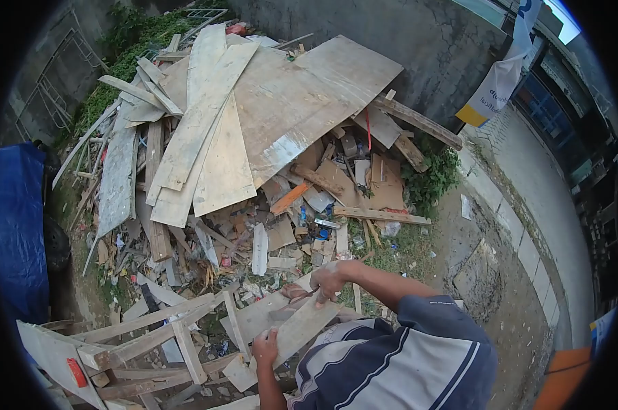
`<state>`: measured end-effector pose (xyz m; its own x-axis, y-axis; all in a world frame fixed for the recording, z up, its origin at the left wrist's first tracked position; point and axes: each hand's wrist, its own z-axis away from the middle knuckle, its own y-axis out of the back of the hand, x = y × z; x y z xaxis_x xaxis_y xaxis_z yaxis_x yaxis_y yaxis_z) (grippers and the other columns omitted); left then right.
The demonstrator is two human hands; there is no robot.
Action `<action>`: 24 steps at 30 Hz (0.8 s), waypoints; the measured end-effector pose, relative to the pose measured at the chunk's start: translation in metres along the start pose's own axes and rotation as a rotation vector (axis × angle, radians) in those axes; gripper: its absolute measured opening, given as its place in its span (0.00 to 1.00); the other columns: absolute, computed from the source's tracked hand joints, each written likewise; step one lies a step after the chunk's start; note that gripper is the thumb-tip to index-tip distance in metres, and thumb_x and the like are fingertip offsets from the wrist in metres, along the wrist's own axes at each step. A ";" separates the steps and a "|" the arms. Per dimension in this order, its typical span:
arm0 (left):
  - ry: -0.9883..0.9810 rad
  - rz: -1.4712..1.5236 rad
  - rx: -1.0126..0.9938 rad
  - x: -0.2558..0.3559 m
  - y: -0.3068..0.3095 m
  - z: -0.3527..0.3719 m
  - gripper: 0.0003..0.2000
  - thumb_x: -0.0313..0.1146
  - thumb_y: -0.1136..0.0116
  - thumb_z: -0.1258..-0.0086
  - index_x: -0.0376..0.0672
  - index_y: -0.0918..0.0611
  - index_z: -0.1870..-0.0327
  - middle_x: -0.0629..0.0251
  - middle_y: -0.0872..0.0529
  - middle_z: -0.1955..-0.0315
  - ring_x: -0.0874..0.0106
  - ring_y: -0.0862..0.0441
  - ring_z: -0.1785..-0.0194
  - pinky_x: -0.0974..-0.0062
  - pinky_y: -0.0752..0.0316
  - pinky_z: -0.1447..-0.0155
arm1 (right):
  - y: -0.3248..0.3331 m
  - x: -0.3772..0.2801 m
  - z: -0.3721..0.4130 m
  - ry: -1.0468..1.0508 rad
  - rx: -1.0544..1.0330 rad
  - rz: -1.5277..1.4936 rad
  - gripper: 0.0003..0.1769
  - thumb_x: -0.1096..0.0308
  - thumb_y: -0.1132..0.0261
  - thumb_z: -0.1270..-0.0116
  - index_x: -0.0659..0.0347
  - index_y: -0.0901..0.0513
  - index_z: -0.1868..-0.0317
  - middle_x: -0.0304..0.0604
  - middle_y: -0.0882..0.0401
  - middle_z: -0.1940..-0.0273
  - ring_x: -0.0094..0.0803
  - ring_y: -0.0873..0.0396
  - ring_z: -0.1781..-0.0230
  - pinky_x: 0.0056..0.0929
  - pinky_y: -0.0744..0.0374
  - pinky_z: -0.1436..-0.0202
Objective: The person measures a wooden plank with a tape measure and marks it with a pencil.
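Observation:
A flat, pale strip of plywood (297, 333) lies at a slant in front of my body. Its upper end is under my right hand (328, 280), whose fingers are bent down at the edge. Lower down, my left hand (264, 347) grips the strip's left edge with the fingers closed round it. Beneath and beside the strip are more wood pieces, among them a nailed frame of wooden battens (186, 348) to the left. My striped shirt (398, 362) covers the lower right of the view.
A big scrap pile holds long planks (203, 130), a wide plywood sheet (288, 102) and rubbish. Broken wood and litter cover the ground. A blue tarpaulin (19, 225) stands left, a concrete wall (418, 55) behind. At right run a paved path (527, 198) and a hanging banner (497, 82).

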<state>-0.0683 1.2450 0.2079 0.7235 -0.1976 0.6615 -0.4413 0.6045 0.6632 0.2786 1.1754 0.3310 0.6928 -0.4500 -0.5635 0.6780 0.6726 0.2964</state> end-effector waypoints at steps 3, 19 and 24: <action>-0.027 0.066 -0.030 0.005 -0.009 -0.005 0.24 0.52 0.44 0.28 0.34 0.16 0.67 0.42 0.17 0.72 0.46 0.19 0.67 0.56 0.27 0.58 | 0.007 -0.006 0.025 -0.027 0.044 -0.007 0.26 0.46 0.26 0.39 0.66 0.16 0.64 0.47 0.12 0.70 0.41 0.14 0.64 0.40 0.20 0.62; -0.034 -0.134 0.020 -0.003 -0.007 0.009 0.25 0.53 0.44 0.28 0.35 0.18 0.71 0.41 0.17 0.71 0.41 0.20 0.64 0.50 0.28 0.58 | -0.029 0.031 0.012 -0.067 0.071 -0.197 0.23 0.52 0.30 0.37 0.68 0.17 0.60 0.49 0.15 0.70 0.37 0.15 0.73 0.35 0.18 0.72; -0.043 -0.241 0.055 0.005 -0.001 0.017 0.25 0.55 0.42 0.30 0.37 0.18 0.72 0.42 0.16 0.70 0.42 0.19 0.62 0.49 0.27 0.56 | -0.039 0.037 0.007 -0.131 0.006 -0.291 0.21 0.59 0.29 0.37 0.67 0.21 0.54 0.47 0.15 0.70 0.37 0.15 0.74 0.34 0.16 0.73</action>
<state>-0.0737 1.2298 0.2162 0.7886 -0.3640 0.4956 -0.2880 0.4934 0.8207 0.2792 1.1283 0.3043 0.4949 -0.6953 -0.5212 0.8536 0.5012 0.1421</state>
